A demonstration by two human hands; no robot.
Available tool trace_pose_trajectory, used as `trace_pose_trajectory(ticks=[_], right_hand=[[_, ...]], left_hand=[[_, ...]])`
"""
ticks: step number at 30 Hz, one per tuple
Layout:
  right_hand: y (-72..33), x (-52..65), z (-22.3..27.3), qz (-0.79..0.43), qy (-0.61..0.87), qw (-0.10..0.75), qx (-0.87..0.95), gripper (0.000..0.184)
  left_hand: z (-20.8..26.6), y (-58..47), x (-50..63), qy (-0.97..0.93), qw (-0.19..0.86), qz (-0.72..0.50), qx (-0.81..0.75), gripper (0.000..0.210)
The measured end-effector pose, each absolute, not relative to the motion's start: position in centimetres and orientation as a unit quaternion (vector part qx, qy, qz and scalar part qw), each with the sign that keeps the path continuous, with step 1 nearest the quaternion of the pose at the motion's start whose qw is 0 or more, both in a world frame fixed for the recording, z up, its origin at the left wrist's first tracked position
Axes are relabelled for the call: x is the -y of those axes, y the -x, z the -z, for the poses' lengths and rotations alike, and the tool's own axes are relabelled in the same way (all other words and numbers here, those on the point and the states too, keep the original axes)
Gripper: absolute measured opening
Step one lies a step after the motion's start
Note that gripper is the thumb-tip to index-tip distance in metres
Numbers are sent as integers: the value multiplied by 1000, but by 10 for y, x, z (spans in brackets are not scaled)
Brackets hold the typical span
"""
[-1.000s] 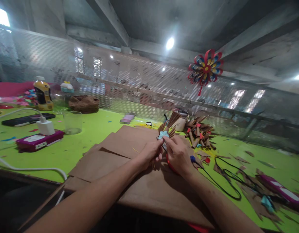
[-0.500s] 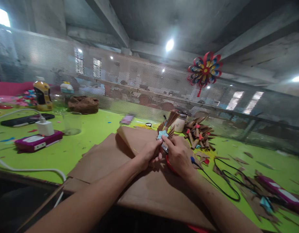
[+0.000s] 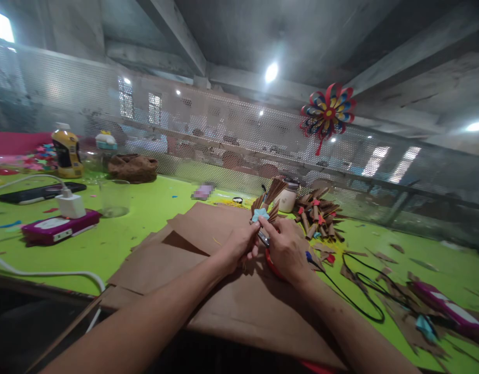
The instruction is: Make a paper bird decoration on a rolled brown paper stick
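A pleated brown paper craft (image 3: pixel 277 188) with a light blue paper star (image 3: pixel 260 214) on its front is held over the brown paper. My left hand (image 3: pixel 243 244) is closed around its lower end, the thumb at the star's bottom edge. My right hand (image 3: pixel 288 246) has a fingertip against the star and is closed on a pair of scissors (image 3: pixel 263 238). Metal blades show between the hands and a red handle under the right palm. Under both hands lie stacked brown paper sheets (image 3: pixel 153 270).
Several rolled brown paper pieces with red stars (image 3: pixel 320 213) lie beyond my right hand, beside a white jar (image 3: pixel 288 197). A black cable (image 3: pixel 373 311) loops over scraps at right. At left stand a purple power strip (image 3: pixel 60 227), a clear cup (image 3: pixel 114 198) and a yellow bottle (image 3: pixel 67 150).
The raised, curled edge of the top brown sheet beyond my left arm has dropped flatter. Both hands, the paper craft and the scissors stay almost in place.
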State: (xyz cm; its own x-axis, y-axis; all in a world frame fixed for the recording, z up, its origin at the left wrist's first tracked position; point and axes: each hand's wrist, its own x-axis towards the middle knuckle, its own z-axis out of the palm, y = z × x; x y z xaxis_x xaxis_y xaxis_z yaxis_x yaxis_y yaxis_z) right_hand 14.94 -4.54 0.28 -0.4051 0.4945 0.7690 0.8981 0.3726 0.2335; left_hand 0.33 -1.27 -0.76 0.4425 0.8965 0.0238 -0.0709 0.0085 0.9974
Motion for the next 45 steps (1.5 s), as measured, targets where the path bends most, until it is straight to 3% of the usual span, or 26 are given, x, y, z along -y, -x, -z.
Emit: trace_pose_trajectory(ticks=[39,45], right_hand=[[-150,43,2,285,431,333,789,49],[-150,48,-2,244,397,408,785,43]], left_hand=[[1,1,11,-518,697,-382,-317,58],[-1,2,13,-515,699,-390,-307,56]])
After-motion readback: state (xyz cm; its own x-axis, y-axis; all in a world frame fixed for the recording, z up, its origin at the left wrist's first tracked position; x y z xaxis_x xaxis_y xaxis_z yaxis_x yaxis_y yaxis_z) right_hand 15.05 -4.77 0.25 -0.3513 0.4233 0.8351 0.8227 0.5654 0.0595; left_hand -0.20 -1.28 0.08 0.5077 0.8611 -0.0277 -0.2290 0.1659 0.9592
